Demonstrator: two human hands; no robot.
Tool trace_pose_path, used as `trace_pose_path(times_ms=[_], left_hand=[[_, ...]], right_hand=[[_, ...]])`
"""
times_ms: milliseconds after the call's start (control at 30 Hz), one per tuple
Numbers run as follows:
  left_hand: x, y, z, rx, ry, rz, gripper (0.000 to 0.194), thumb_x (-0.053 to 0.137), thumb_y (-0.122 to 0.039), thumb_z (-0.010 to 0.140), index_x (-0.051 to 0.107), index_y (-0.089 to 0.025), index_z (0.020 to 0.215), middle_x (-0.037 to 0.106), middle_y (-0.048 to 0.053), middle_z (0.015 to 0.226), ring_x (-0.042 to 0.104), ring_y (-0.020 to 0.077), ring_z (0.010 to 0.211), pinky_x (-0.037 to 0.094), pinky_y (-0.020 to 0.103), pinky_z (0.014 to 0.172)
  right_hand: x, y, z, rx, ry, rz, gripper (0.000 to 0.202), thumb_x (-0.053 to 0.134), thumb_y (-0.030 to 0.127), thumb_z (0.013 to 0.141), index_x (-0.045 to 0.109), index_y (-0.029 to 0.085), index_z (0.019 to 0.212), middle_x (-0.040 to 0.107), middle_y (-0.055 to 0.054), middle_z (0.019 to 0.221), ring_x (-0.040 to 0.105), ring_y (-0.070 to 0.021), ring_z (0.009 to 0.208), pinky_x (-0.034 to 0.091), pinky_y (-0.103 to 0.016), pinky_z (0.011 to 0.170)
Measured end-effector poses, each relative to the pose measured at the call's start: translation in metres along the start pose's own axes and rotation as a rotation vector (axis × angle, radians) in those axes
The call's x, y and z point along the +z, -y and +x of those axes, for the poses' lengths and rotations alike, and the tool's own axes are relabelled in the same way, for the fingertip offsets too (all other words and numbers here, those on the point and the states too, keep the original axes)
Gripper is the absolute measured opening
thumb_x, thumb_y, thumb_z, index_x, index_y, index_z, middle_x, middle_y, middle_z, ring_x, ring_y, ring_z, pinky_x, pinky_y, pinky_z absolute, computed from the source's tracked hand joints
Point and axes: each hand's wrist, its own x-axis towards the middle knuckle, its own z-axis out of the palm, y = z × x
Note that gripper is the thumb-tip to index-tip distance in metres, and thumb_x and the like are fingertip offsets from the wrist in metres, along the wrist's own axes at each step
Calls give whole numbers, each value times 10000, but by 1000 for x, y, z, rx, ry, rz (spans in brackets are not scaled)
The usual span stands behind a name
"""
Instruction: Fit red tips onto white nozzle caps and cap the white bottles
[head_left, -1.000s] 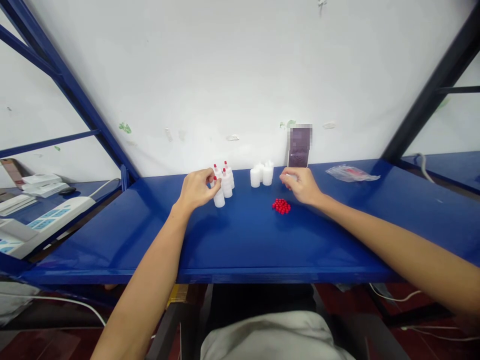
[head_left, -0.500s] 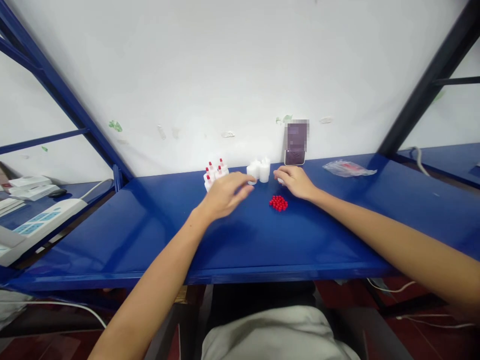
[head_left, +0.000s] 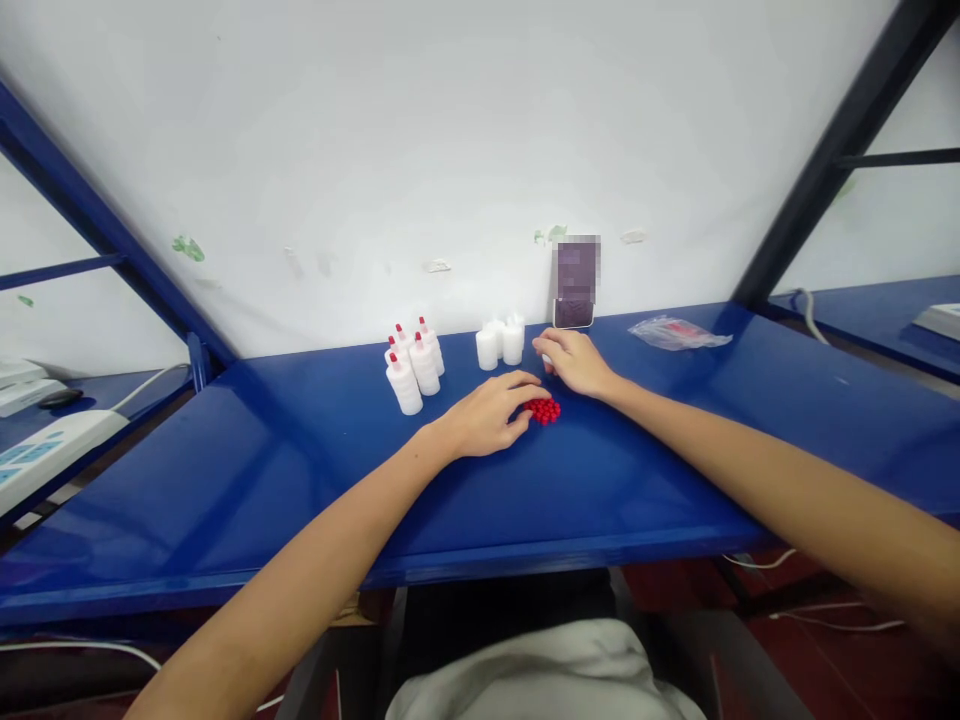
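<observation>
My left hand [head_left: 499, 412] is at a small pile of red tip caps [head_left: 545, 411] on the blue table. Its thumb and fingers are apart at the pile's left side, with nothing visible held between them. Behind the pile, my right hand [head_left: 574, 360] is closed around a white bottle [head_left: 547, 362], which the fingers mostly hide. Several white bottles with red tips [head_left: 424, 368] stand grouped to the left. Between that group and my right hand stand a few white bottles without red tips [head_left: 487, 350].
A phone-like device [head_left: 576, 285], partly blurred out, leans against the wall. A clear plastic bag [head_left: 679, 333] with something red lies at the right of the table [head_left: 300, 470]. Blue metal posts rise at both sides. A white power strip [head_left: 56, 445] is at far left.
My left hand has moved from beside the white bottles down and right to the red caps. My right hand stays closed in about the same place. The view has shifted slightly.
</observation>
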Motion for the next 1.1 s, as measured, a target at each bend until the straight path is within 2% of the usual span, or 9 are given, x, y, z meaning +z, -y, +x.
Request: trace_pose_path(times_ms=[100,200,300,400,733,933,1100], left_hand=[[1,-3,-1,-33,-16,9,328,500,-158,931,645,-193,1223,612,114,1341,603,233,1226,436,446,1107],[-3,-5,-3,-80,-98,36,286,554,-176,901,661,-197,1165,679,93,1243,629,251,1186,394,525,1127],[-5,-4,-5,-68,-139,-16,287,548,-144,883,668,-176,1142,711,92,1162,668,229,1095,515,424,1011],[-3,-2,-6,-30,-122,-25,306,531,-122,886,673,-166,1154,699,103,1190,675,215,1085,551,370,967],[-2,2,-8,-21,45,-20,372,517,-119,935,649,-183,1278,581,116,1437,612,233,1267,500,406,1089],[-2,1,-7,-3,45,-37,324,524,-106,939,683,-176,1212,690,99,1292,653,229,1213,523,386,1056],[-3,1,-8,-25,37,-18,290,509,-133,962,694,-160,1183,710,98,1254,677,226,1163,530,367,1028]], right_hand=[[0,-1,0,-15,5,-5,373,434,481,931,584,206,728,641,-9,609,596,-176,646,403,-283,670],[0,-3,1,-20,13,-18,380,435,489,932,595,204,740,645,-12,611,600,-179,651,401,-282,666],[1,-3,0,-15,25,-41,377,439,491,932,614,203,763,655,-16,619,604,-185,667,399,-283,666],[1,-2,0,-14,41,-68,387,438,501,934,626,202,776,665,-18,628,606,-187,678,394,-284,667],[0,-3,3,-34,58,-79,392,441,499,942,625,201,765,666,-13,625,598,-178,659,394,-280,673],[-1,-1,1,-38,62,-79,390,441,497,943,621,204,759,659,-12,624,600,-178,669,379,-278,653],[-2,4,-2,-28,79,-127,377,443,493,943,640,208,794,675,-20,667,600,-185,695,364,-283,653]])
